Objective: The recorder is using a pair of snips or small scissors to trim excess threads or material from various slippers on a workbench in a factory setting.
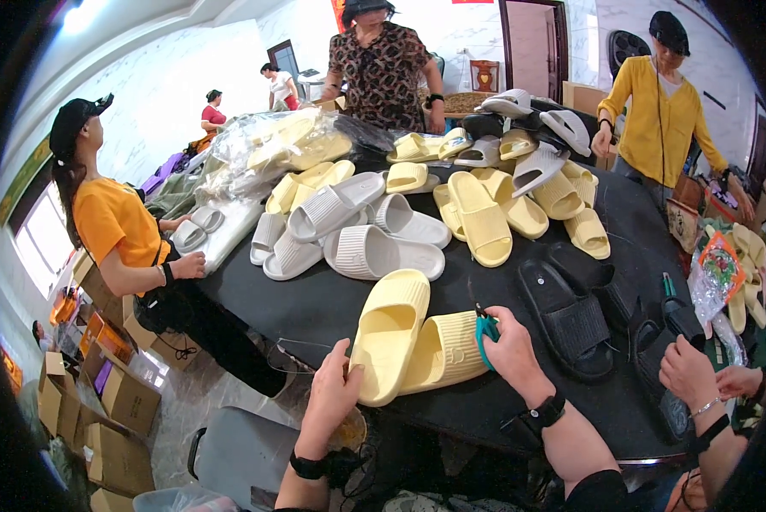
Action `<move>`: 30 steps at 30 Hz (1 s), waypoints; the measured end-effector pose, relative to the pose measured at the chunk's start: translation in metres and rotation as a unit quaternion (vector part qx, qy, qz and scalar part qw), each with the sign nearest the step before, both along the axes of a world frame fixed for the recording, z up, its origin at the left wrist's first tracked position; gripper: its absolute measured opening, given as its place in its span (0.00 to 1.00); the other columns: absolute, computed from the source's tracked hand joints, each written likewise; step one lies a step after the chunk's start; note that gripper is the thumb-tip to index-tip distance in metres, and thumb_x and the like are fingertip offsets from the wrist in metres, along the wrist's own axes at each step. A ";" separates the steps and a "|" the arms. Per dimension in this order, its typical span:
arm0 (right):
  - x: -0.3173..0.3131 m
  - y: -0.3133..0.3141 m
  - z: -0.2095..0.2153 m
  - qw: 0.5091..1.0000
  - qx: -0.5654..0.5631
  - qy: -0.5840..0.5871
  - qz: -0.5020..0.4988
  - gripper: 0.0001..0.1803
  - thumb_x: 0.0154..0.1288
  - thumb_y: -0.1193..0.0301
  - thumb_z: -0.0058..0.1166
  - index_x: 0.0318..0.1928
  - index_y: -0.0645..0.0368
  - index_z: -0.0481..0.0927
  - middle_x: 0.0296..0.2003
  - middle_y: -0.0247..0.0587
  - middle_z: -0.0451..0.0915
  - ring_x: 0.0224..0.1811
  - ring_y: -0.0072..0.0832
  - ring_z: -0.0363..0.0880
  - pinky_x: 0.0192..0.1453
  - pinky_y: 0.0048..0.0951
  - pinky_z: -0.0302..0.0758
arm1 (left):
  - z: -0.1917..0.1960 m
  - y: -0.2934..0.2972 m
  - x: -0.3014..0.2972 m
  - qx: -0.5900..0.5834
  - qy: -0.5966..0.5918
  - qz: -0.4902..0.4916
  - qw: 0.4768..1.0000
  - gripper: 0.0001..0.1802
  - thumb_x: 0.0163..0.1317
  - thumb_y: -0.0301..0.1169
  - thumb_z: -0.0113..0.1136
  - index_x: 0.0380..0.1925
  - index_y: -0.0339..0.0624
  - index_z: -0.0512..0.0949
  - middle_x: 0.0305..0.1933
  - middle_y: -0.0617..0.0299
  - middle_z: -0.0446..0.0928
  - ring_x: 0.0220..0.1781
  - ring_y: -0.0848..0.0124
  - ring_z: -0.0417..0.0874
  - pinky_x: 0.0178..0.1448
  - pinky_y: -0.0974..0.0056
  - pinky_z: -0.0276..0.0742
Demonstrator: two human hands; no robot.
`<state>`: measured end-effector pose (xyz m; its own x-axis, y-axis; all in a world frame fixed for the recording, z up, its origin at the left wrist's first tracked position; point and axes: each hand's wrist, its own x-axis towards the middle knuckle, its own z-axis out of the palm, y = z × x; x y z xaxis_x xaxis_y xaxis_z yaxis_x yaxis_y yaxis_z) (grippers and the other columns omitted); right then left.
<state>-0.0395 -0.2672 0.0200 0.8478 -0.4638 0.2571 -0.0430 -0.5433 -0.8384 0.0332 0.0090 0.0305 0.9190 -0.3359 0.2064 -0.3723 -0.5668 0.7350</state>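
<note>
The left hand (pixel 330 401) is closed on the heel end of a yellow slipper (pixel 391 333), fingers along its left side, at the near edge of the black table (pixel 306 314). The right hand (pixel 517 354), apart from the left, is wrapped around a small pair of teal-handled scissors (pixel 487 340), their dark tip pointing up and away. The scissors are right beside the strap of a second yellow slipper (pixel 447 354), which lies partly under the first; whether the blades touch it is hard to tell from here.

To the right, black slippers (pixel 575 328) lie toward the table's right edge, where a co-worker's hand (pixel 688 375) reaches in from the lower right. Beyond the two yellow slippers, grey slippers (pixel 336 209) lie heaped across the middle, with more yellow slippers (pixel 478 213) to their right. Clear plastic bags (pixel 251 145) with pale slippers inside pile up toward the far left edge.

A person in orange (pixel 118 222) stands at the left edge, another in a patterned shirt (pixel 381 72) at the far edge, and one in yellow (pixel 656 111) at the far right. A grey chair (pixel 246 452) and cardboard boxes (pixel 123 461) stand on the floor to the left.
</note>
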 end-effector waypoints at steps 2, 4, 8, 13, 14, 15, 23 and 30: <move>0.001 -0.001 -0.002 1.000 0.001 0.001 -0.003 0.20 0.56 0.73 0.57 0.49 0.64 0.71 0.38 0.58 0.79 0.42 0.49 0.79 0.44 0.39 0.75 | -0.001 0.000 0.001 -0.011 0.009 0.003 1.000 0.25 0.59 0.26 0.54 0.57 0.30 0.65 0.37 0.48 0.76 0.34 0.60 0.78 0.41 0.61 0.74; 0.001 0.000 0.000 1.000 -0.001 0.002 -0.010 0.20 0.56 0.73 0.57 0.50 0.64 0.71 0.38 0.58 0.79 0.42 0.49 0.79 0.45 0.39 0.75 | -0.001 0.000 0.000 -0.022 0.018 0.006 1.000 0.27 0.59 0.26 0.54 0.58 0.29 0.64 0.35 0.49 0.76 0.33 0.63 0.79 0.40 0.63 0.74; -0.003 0.004 0.012 0.999 -0.004 -0.019 -0.025 0.20 0.55 0.76 0.56 0.50 0.64 0.70 0.38 0.57 0.79 0.42 0.49 0.79 0.45 0.39 0.75 | -0.005 0.011 -0.001 -0.127 0.074 0.022 0.989 0.27 0.59 0.24 0.52 0.58 0.26 0.63 0.33 0.54 0.77 0.32 0.72 0.78 0.38 0.69 0.74; 0.002 -0.008 0.006 0.988 0.032 -0.141 -0.054 0.22 0.55 0.79 0.58 0.51 0.68 0.70 0.31 0.42 0.78 0.33 0.22 0.77 0.37 0.24 0.73 | -0.005 0.029 -0.004 -0.340 0.088 0.069 0.934 0.26 0.59 0.22 0.49 0.58 0.26 0.64 0.40 0.59 0.75 0.38 0.75 0.76 0.41 0.73 0.72; 0.003 -0.013 0.003 0.983 0.052 -0.168 -0.053 0.22 0.55 0.80 0.58 0.51 0.68 0.70 0.32 0.41 0.78 0.33 0.22 0.77 0.38 0.24 0.73 | -0.012 0.031 0.001 -0.387 0.071 0.062 0.917 0.25 0.59 0.22 0.48 0.58 0.27 0.65 0.43 0.60 0.76 0.40 0.75 0.77 0.43 0.73 0.73; 0.004 -0.019 -0.002 0.977 0.073 -0.194 -0.054 0.21 0.55 0.80 0.58 0.51 0.68 0.70 0.34 0.41 0.78 0.34 0.22 0.77 0.39 0.23 0.73 | -0.007 0.028 0.000 -0.386 0.072 0.061 0.918 0.25 0.59 0.22 0.48 0.58 0.27 0.65 0.43 0.60 0.76 0.40 0.75 0.77 0.43 0.73 0.73; -0.003 0.002 0.025 0.948 0.311 -0.038 -0.053 0.22 0.56 0.79 0.59 0.51 0.69 0.70 0.36 0.40 0.78 0.37 0.22 0.76 0.43 0.23 0.74 | -0.018 0.013 0.004 -0.545 0.205 -0.026 0.812 0.20 0.56 0.18 0.50 0.51 0.28 0.68 0.50 0.54 0.75 0.51 0.69 0.77 0.58 0.64 0.71; -0.003 0.002 0.018 0.957 0.275 -0.076 -0.053 0.23 0.58 0.73 0.58 0.53 0.67 0.68 0.32 0.39 0.77 0.19 0.18 0.72 0.15 0.21 0.68 | -0.019 -0.037 -0.018 -0.509 0.125 -0.018 0.851 0.24 0.54 0.17 0.57 0.51 0.35 0.62 0.50 0.58 0.70 0.51 0.70 0.74 0.58 0.65 0.70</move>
